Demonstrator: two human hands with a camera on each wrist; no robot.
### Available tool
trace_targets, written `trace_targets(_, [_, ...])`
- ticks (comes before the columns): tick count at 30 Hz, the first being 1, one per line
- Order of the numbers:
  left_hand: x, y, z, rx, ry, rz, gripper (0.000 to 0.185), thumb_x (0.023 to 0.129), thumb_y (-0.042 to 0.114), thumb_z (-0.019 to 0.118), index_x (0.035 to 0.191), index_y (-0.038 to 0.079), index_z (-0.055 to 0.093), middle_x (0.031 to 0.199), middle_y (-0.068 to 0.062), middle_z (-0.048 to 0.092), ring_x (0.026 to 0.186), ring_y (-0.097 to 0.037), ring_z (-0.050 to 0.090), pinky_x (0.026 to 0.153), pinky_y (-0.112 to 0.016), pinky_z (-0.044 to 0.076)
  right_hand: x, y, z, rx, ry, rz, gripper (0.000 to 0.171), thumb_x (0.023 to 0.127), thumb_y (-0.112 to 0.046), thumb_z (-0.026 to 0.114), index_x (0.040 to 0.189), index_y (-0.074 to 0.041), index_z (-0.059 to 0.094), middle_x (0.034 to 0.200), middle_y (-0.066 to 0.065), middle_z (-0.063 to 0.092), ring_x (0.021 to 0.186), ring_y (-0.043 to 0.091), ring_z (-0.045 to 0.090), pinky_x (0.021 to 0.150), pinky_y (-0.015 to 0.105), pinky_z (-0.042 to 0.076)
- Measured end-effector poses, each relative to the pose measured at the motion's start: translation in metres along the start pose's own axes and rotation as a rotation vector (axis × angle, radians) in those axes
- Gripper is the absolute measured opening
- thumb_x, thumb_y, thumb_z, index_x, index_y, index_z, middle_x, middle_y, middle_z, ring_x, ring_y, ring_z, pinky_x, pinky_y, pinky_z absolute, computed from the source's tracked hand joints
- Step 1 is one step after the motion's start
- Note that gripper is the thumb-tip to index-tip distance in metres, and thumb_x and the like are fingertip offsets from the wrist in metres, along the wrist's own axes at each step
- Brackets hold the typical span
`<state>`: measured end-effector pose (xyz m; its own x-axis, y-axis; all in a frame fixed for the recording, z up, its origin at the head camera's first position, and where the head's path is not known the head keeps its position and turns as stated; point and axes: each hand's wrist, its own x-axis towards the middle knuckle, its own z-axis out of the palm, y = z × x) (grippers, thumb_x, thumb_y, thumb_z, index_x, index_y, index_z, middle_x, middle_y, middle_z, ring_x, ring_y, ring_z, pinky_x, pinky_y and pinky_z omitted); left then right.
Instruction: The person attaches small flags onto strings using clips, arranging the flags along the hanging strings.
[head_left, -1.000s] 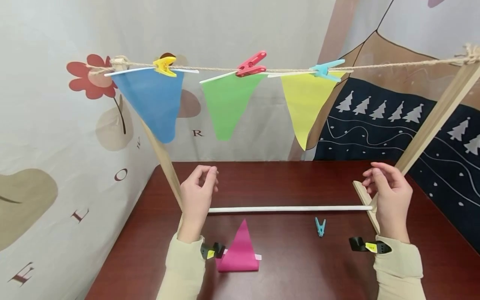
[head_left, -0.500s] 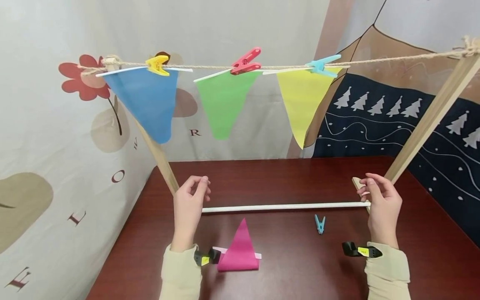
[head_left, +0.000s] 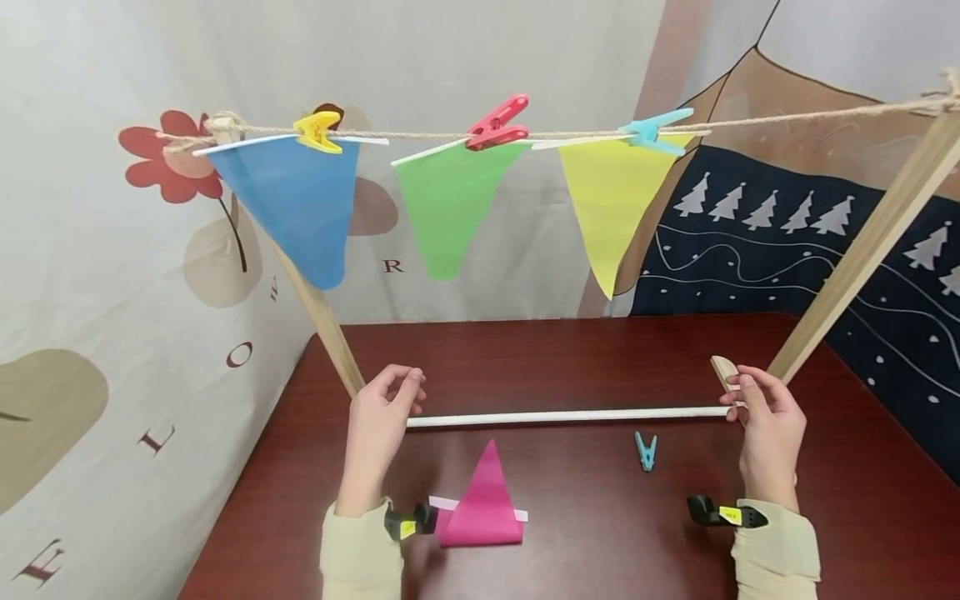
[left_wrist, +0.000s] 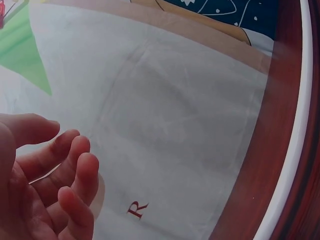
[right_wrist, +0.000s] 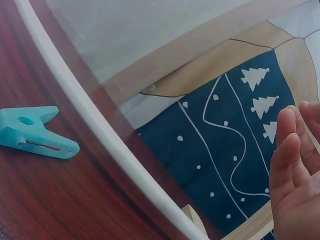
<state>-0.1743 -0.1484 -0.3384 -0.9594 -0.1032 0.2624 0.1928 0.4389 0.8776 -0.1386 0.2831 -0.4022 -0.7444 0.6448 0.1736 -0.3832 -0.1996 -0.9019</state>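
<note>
My left hand [head_left: 401, 385] hovers at the left end of a white rod [head_left: 570, 414] that lies across the dark red table [head_left: 570, 358]. Its fingers are loosely curled and hold nothing, as the left wrist view shows of the hand [left_wrist: 55, 175]. My right hand [head_left: 738, 392] is at the rod's right end, beside a wooden foot [head_left: 722, 367]. Its fingers are relaxed and empty in the right wrist view [right_wrist: 295, 170]. A pink flag [head_left: 483, 504] lies near my left wrist. A teal clothespin [head_left: 645, 450] lies near my right hand.
A rope [head_left: 787, 117] runs between two slanted wooden posts, left [head_left: 322, 321] and right [head_left: 862, 250]. Clipped to it hang a blue flag [head_left: 292, 200], a green flag [head_left: 450, 200] and a yellow flag [head_left: 611, 200]. A printed cloth backdrop [head_left: 90, 250] closes the back and left.
Both hands have sunk lower toward the ends of the white rod. Nothing was picked up; the flags, the clothespin and the rod lie as before.
</note>
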Motion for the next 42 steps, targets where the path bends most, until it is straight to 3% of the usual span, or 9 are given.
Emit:
trace_targets(6, [0.002, -0.005, 0.002, 0.028, -0.045, -0.002, 0.025, 0.086, 0.042, 0.054, 0.092, 0.019, 0.063, 0.074, -0.004, 0.062, 0.063, -0.018, 0.060, 0.059, -0.031, 0.047, 0.001, 0.005, -0.004, 0.029, -0.013, -0.016, 0.037, 0.081, -0.016, 0.064, 0.110, 0.006, 0.057, 0.093, 0.015, 0.058, 0.063, 0.020, 0.056, 0.044, 0.020, 0.042])
trace_targets(13, [0.005, -0.015, 0.005, 0.179, -0.155, 0.006, 0.029, 0.087, 0.044, 0.050, 0.101, 0.021, 0.058, 0.078, -0.002, 0.064, 0.066, -0.012, 0.060, 0.060, -0.030, 0.045, 0.008, 0.029, -0.010, -0.013, -0.148, -0.074, 0.038, 0.086, -0.014, 0.058, 0.115, 0.010, 0.051, 0.091, 0.011, 0.061, 0.065, 0.015, 0.057, 0.045, 0.019, 0.043])
trace_targets(19, [0.006, -0.019, 0.009, 0.322, -0.302, -0.016, 0.023, 0.087, 0.039, 0.052, 0.101, 0.022, 0.060, 0.076, 0.004, 0.063, 0.066, -0.006, 0.058, 0.064, -0.030, 0.043, 0.006, 0.030, -0.006, -0.084, -0.188, 0.023, 0.037, 0.086, -0.017, 0.059, 0.113, 0.008, 0.053, 0.082, 0.007, 0.058, 0.064, 0.014, 0.057, 0.046, 0.020, 0.043])
trace_targets(24, [0.005, -0.026, 0.013, 0.457, -0.420, 0.012, 0.019, 0.086, 0.041, 0.054, 0.098, 0.028, 0.060, 0.081, 0.009, 0.061, 0.075, -0.006, 0.058, 0.068, -0.032, 0.043, 0.007, 0.034, -0.007, -0.168, -0.317, 0.090, 0.037, 0.087, -0.019, 0.057, 0.112, 0.007, 0.052, 0.082, 0.004, 0.058, 0.067, 0.012, 0.058, 0.050, 0.020, 0.044])
trace_targets(36, [0.005, -0.039, 0.027, 0.508, -0.550, 0.042, 0.023, 0.083, 0.032, 0.060, 0.098, 0.015, 0.063, 0.070, 0.005, 0.061, 0.062, -0.007, 0.052, 0.064, -0.029, 0.042, 0.010, 0.046, -0.016, -0.382, -0.574, 0.191, 0.038, 0.090, -0.026, 0.052, 0.115, 0.002, 0.051, 0.081, 0.001, 0.059, 0.068, 0.012, 0.058, 0.055, 0.024, 0.047])
trace_targets(42, [0.002, -0.042, 0.033, 0.541, -0.573, 0.039, 0.028, 0.081, 0.031, 0.062, 0.101, 0.012, 0.063, 0.074, 0.005, 0.060, 0.066, -0.008, 0.053, 0.061, -0.030, 0.042, 0.011, 0.049, -0.017, -0.456, -0.674, 0.240, 0.044, 0.091, -0.028, 0.050, 0.118, 0.006, 0.048, 0.079, 0.002, 0.060, 0.067, 0.014, 0.058, 0.057, 0.026, 0.048])
